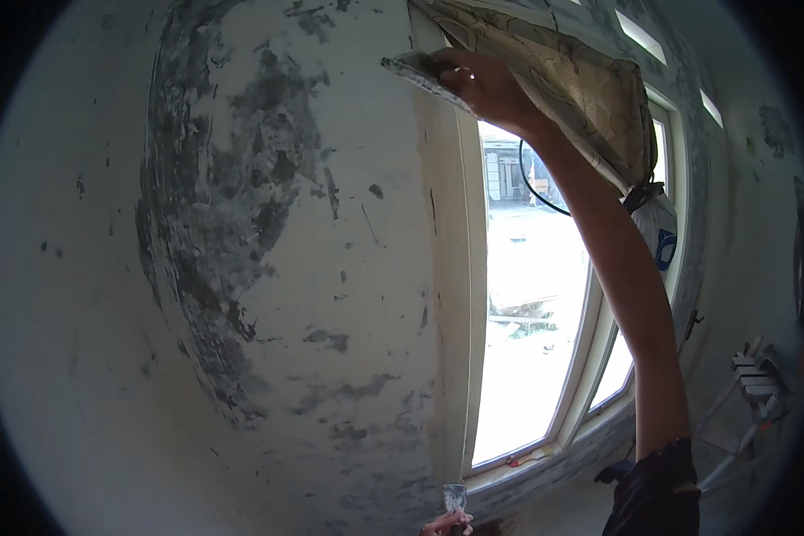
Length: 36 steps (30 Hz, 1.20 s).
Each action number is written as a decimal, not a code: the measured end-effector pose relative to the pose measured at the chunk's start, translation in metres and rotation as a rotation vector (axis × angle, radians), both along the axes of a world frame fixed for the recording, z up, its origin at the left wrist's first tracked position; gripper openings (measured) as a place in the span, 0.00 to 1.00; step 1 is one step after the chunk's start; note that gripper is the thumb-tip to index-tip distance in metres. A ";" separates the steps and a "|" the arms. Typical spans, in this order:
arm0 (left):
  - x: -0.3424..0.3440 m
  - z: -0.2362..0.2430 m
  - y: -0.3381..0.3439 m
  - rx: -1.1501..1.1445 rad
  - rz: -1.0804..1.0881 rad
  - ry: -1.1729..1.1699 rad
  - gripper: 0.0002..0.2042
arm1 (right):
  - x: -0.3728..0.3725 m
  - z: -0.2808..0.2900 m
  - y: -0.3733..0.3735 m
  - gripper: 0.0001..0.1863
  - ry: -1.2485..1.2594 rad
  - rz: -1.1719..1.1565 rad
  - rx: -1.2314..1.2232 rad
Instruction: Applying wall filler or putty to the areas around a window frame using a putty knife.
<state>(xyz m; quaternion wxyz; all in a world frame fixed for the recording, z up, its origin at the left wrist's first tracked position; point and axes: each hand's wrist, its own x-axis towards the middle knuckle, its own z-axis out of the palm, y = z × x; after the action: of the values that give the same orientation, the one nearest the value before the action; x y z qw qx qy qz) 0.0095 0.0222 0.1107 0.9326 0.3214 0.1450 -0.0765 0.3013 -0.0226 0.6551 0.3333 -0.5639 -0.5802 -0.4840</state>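
Note:
My right hand is raised high beside the window's upper left corner. Its fingers are closed around a flat plastering trowel, whose long edge is smeared with pale filler. The blade lies close to the wall edge by the frame; whether it touches cannot be told. Low in the view, my left hand grips a small putty knife with its blade pointing up, and part of that hand is cut off by the lower edge. The wall between them is white with patchy grey areas.
A bright window with a cream frame stands to the right. Brown patterned cloth hangs across its top, with a white bag beside it. A small red item lies on the sill. A ladder-like stand is at the far right.

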 end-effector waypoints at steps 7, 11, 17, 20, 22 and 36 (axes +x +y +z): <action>0.006 -0.016 0.021 -0.137 0.098 -0.052 0.09 | -0.028 0.112 0.033 0.15 -0.018 -0.208 0.025; 0.013 -0.019 0.033 -0.183 0.080 0.011 0.10 | -0.028 0.115 0.050 0.15 -0.003 -0.264 -0.001; 0.028 -0.025 0.037 -0.129 0.012 0.066 0.08 | -0.022 0.096 0.049 0.15 -0.098 -0.312 0.045; 0.026 -0.020 0.028 -0.108 0.027 0.093 0.08 | -0.015 0.082 0.041 0.15 -0.138 -0.285 -0.045; 0.028 -0.018 0.028 -0.105 0.032 0.098 0.08 | -0.025 0.054 0.046 0.15 -0.064 -0.268 -0.043; 0.004 -0.035 -0.019 0.014 -0.023 -0.080 0.14 | -0.009 -0.187 0.028 0.13 -0.125 -0.067 -0.272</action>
<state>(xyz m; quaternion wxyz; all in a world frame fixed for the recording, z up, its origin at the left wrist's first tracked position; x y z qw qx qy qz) 0.0133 0.0027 0.0753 0.9345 0.3322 0.1043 -0.0734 0.2926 0.0055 0.4684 0.2008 -0.5916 -0.6408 -0.4462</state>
